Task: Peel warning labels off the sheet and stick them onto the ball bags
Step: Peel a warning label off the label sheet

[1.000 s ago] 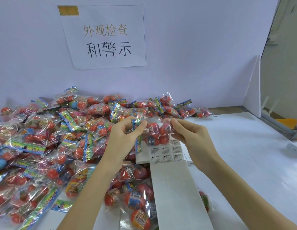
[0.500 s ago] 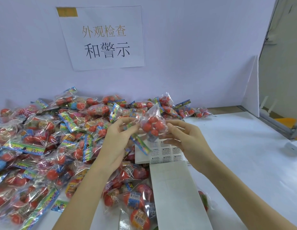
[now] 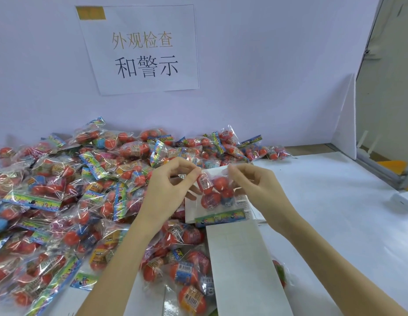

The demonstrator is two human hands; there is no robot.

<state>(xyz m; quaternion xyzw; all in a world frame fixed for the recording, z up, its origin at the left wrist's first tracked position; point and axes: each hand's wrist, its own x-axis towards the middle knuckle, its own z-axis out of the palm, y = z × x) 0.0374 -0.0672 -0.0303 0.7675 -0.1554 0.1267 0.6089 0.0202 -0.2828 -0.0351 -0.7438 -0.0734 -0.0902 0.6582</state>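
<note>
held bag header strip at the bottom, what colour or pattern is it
Multicoloured rainbow print, mostly blue, green and yellow, on the header strip of the held bag; head view.

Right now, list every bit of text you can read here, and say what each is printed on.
"外观检查" in gold, on the white paper sign on the back wall.
"和警示" in black, on the same sign, below.
Warning labels on the label sheet: too small to read.
Header card of the ball bag pinched by the left hand and right hand: blurred.
Barcode stickers in the pile of bags: unreadable.
</note>
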